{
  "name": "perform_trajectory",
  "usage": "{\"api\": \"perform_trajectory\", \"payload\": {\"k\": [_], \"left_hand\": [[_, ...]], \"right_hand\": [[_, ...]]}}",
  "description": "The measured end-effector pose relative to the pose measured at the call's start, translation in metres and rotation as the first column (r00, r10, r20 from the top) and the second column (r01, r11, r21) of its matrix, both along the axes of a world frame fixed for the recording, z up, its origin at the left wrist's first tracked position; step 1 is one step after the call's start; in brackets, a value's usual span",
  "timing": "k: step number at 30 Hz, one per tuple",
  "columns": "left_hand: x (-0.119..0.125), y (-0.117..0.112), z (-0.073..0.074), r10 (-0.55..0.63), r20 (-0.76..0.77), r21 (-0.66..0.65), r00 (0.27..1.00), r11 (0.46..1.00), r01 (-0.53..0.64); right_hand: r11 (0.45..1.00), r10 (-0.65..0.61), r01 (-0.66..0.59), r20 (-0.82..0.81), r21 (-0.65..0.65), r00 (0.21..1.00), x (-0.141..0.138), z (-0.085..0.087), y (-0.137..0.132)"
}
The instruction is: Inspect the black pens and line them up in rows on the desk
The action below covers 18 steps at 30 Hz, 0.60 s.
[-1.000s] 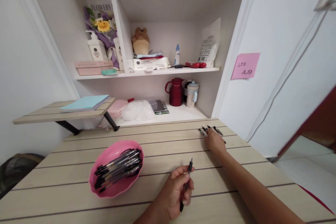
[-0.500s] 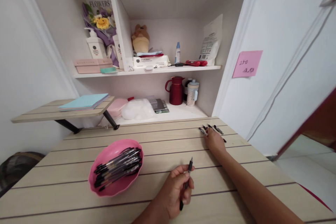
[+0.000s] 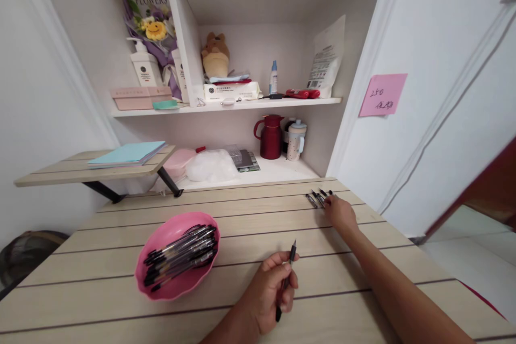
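Note:
My left hand point(image 3: 268, 293) is closed around a black pen point(image 3: 292, 252), its bare tip pointing up and its dark end showing below the fingers. Farther off on the right, my right hand point(image 3: 341, 213) rests low over the tabletop with its fingers drawn together. By its fingertips lies a row of short black pen-like pieces point(image 3: 311, 200). A dark end sticks out just beyond those fingertips; whatever they pinch is hidden. To the left of my left hand stands a pink bowl point(image 3: 177, 220) holding a pile of black and clear pens point(image 3: 183, 252).
The slatted wooden table point(image 3: 242, 220) backs onto a white shelf unit point(image 3: 226, 111). A raised wooden stand point(image 3: 60, 168) carries blue paper point(image 3: 127, 154) at left. Behind the table are a red jug point(image 3: 271, 138), a pale cup point(image 3: 296, 141) and a white plastic bag point(image 3: 212, 165).
My right hand has shifted slightly right along the row, uncovering more of the short black pieces on its left. My left hand keeps its hold on the pen.

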<state>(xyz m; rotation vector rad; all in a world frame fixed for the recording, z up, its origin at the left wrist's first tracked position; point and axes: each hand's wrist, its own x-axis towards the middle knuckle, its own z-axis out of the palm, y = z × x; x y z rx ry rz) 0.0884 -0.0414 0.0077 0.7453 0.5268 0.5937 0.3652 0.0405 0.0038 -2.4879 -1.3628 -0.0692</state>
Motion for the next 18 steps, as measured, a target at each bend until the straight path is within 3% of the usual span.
{"api": "perform_trajectory", "payload": {"k": [10, 18], "left_hand": [[0.0, -0.001, 0.0, 0.002, -0.008, 0.012, 1.0, 1.0, -0.002], [0.0, 0.0, 0.0, 0.0, 0.002, 0.006, 1.0, 1.0, 0.0]], "right_hand": [[0.997, 0.021, -0.018, 0.037, -0.079, 0.999, -0.018, -0.005, 0.011], [0.996, 0.011, -0.008, 0.033, -0.091, 0.999, -0.016, -0.004, 0.006]]}}
